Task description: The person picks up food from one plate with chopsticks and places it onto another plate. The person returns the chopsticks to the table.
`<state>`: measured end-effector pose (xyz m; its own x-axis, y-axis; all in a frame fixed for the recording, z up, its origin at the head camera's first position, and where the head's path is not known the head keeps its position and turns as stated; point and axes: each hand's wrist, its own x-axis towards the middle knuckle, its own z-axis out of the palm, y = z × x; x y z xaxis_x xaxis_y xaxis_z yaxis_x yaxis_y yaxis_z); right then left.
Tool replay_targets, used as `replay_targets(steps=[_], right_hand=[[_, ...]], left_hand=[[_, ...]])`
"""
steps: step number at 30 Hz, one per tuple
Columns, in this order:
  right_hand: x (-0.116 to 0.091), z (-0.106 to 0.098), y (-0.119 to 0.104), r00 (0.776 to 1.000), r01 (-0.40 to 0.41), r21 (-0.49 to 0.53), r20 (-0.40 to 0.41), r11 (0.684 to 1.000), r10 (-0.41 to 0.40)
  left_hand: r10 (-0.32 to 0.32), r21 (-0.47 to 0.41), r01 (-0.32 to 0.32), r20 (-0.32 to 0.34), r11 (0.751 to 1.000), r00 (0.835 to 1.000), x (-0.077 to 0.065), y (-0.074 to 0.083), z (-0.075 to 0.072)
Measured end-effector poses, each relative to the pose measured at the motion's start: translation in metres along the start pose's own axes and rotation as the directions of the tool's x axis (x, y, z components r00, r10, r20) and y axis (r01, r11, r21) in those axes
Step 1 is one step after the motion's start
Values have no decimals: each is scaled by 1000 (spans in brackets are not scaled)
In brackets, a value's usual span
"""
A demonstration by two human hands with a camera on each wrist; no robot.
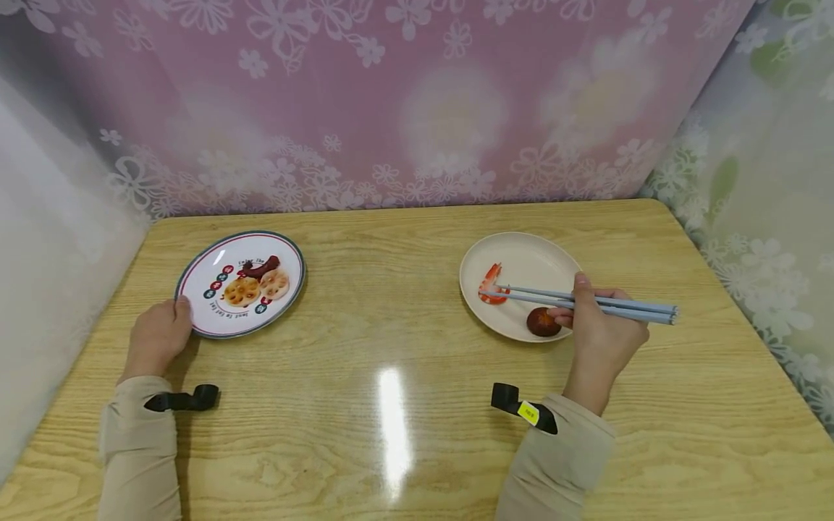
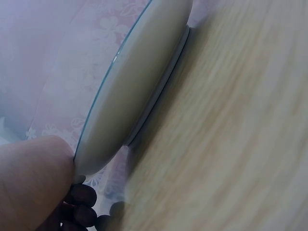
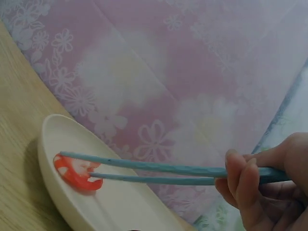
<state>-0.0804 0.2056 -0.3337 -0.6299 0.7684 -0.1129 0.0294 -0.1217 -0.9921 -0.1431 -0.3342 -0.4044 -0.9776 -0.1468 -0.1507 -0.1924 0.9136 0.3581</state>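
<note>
My right hand (image 1: 602, 340) holds a pair of blue chopsticks (image 3: 168, 168), their tips on either side of an orange-and-white shrimp (image 3: 79, 173). That shrimp lies in a cream plate (image 1: 521, 250) on the right. Nearer me in the same plate is a round brown mushroom-like piece (image 1: 543, 323), just beside my fingers. On the left, my left hand (image 1: 159, 334) pinches the rim of a white plate (image 1: 203, 278) with a blue-green edge, thumb on top and fingers underneath. In it are two lotus root slices (image 1: 242, 291) and a dark red curved piece (image 1: 262, 268).
Both plates stand on a wooden table (image 1: 384, 304), well apart. A pink floral curtain (image 1: 404, 108) hangs behind the far edge, with pale cloth (image 1: 769, 253) at the right side. Black wrist cameras (image 1: 189, 399) sit on both sleeves.
</note>
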Motion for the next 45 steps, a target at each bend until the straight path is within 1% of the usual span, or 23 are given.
replay_targets(steps=[5, 9, 10, 13, 17, 19, 22, 24, 26, 29, 30, 33, 36, 38, 40, 45], right_hand=[[5, 7, 7, 998, -71, 43, 0, 997, 71], [7, 9, 9, 991, -124, 33, 46, 992, 123], [7, 10, 9, 990, -128, 24, 63, 992, 126], [6, 9, 8, 988, -110, 31, 109, 993, 106], [4, 9, 7, 990, -29, 27, 138, 999, 25], [3, 10, 7, 990, 9, 14, 144, 1000, -11], [3, 12, 8, 990, 53, 16, 129, 998, -54], [3, 13, 8, 992, 54, 35, 110, 998, -57], [3, 15, 9, 995, 34, 49, 93, 998, -38], [3, 16, 12, 993, -22, 25, 118, 999, 19], [3, 16, 13, 991, -34, 0, 129, 999, 33], [3, 16, 14, 987, -49, -42, 153, 998, 55], [2, 16, 15, 989, -21, -35, 147, 999, 27], [2, 16, 17, 988, 10, -6, 151, 1000, -9], [3, 15, 19, 987, 19, 22, 159, 1000, -22], [6, 12, 23, 986, 3, 109, 165, 994, -21]], left_hand=[[-2, 0, 2, -3, 1000, 1000, 1, 0, -1], [5, 5, -5, -11, 1000, 1000, 0, -1, -1], [5, 3, -5, -9, 1000, 1000, -1, -1, -1], [5, -5, -5, -7, 1000, 1000, -2, -2, 0], [3, -16, -3, -15, 1000, 1000, -3, -2, 3], [2, -18, -3, -21, 1000, 1000, -3, -3, 3], [1, -16, -1, -23, 1000, 1000, -2, -2, 2], [4, -12, -5, -26, 1000, 1000, -2, -2, 2], [6, -9, -6, -29, 1000, 1000, -2, -1, 2], [12, -3, -13, -36, 1000, 999, -1, -1, 1], [15, -3, -15, -36, 1000, 999, -1, -1, 1], [12, -8, -12, -35, 1000, 999, -1, -2, 2], [-2, -14, 1, -27, 1000, 1000, -2, -1, 2], [-7, -14, 7, -24, 1000, 1000, -2, -1, 2], [-16, -15, 15, -19, 1000, 1000, -2, -1, 2], [-18, -17, 18, -17, 1000, 1000, -2, 1, 2]])
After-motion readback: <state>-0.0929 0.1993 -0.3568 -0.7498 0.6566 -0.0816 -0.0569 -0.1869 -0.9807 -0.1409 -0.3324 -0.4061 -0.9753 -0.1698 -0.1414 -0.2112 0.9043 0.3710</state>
